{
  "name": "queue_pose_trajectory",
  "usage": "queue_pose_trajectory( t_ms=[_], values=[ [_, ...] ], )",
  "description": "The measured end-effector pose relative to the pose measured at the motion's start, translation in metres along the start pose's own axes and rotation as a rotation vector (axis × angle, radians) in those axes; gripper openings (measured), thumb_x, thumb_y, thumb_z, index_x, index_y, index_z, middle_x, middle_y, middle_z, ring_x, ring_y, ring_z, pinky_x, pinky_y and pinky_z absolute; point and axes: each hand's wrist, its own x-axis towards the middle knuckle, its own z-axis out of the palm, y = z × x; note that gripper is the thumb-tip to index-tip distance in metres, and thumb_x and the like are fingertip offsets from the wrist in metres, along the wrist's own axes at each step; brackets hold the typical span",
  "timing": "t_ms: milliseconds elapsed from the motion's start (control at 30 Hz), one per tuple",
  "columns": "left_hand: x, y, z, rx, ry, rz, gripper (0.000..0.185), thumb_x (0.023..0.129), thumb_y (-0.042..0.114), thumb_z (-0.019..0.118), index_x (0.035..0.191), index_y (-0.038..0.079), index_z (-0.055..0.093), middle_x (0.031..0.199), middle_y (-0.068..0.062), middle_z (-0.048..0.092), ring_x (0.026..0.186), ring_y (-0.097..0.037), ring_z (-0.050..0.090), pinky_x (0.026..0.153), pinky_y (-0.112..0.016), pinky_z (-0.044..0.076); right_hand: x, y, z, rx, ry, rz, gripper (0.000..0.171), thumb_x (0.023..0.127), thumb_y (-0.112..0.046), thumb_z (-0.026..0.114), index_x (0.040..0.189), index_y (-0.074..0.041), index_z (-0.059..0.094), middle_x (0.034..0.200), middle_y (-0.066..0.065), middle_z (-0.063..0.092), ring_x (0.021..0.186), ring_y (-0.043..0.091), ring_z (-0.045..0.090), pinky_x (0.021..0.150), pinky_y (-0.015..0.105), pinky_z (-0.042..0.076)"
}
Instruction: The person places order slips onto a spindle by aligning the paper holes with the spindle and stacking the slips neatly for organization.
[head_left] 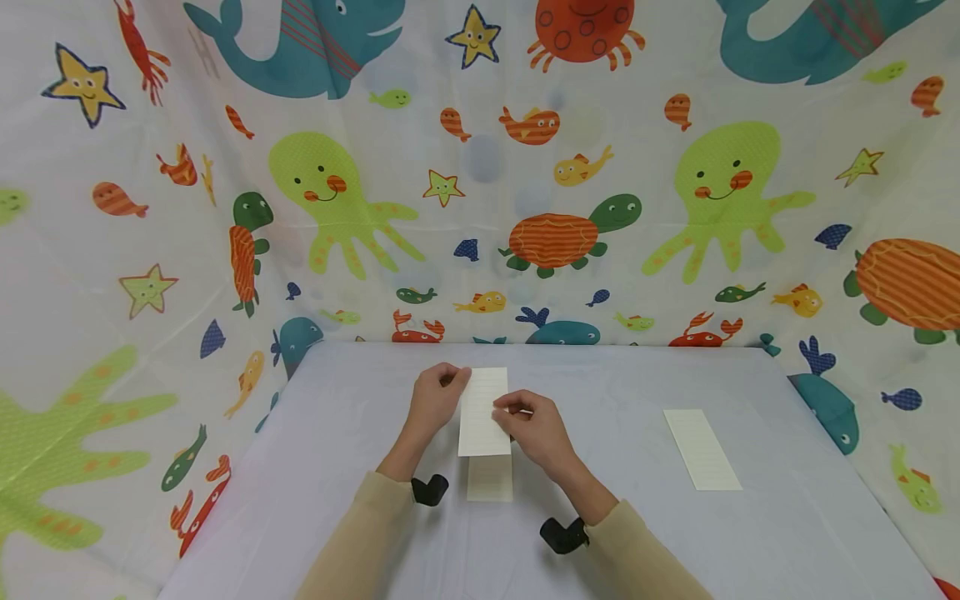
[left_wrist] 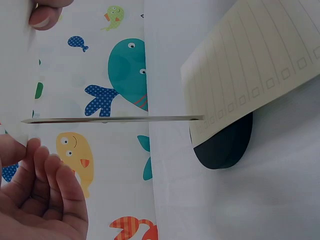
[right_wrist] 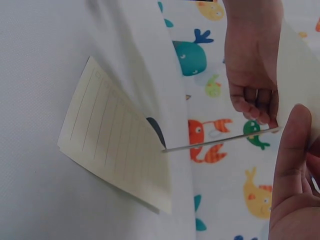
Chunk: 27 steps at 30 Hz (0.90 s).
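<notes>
A narrow cream lined note sheet (head_left: 483, 417) is held up over the middle of the table. My left hand (head_left: 437, 398) pinches its upper left corner between thumb and fingers. At its right edge, the thumb and fingers of my right hand (head_left: 534, 425) pinch the paper. A second lined section of paper (head_left: 490, 479) shows below the sheet's near edge, in shade. In the left wrist view, lined paper with small checkboxes (left_wrist: 250, 70) tilts at the right. A thin straight strip (left_wrist: 115, 119) runs from near the fingers towards it; I cannot tell what it is.
Another lined paper (head_left: 702, 450) lies flat on the white-covered table (head_left: 600, 517), right of my hands. A curtain (head_left: 480, 167) printed with sea animals stands behind the table and along both sides. Black wrist devices (head_left: 564, 535) are worn at both cuffs.
</notes>
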Motion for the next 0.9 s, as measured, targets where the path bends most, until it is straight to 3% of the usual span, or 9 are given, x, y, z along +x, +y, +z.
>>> queue_pose_trajectory(
  t_ms=[900],
  values=[
    [-0.0049, 0.0005, 0.0018, -0.014, -0.002, 0.006, 0.029, 0.102, 0.033, 0.063, 0.108, 0.006, 0.072, 0.094, -0.007, 0.065, 0.087, -0.023, 0.056, 0.075, -0.032, 0.049, -0.0026, 0.004, -0.0009, 0.001, -0.009, 0.015, 0.018, 0.094, -0.018, 0.073, 0.11, -0.009, 0.073, 0.102, 0.008, 0.063, 0.079, 0.021, 0.06, 0.071, 0.032, 0.057]
  ],
)
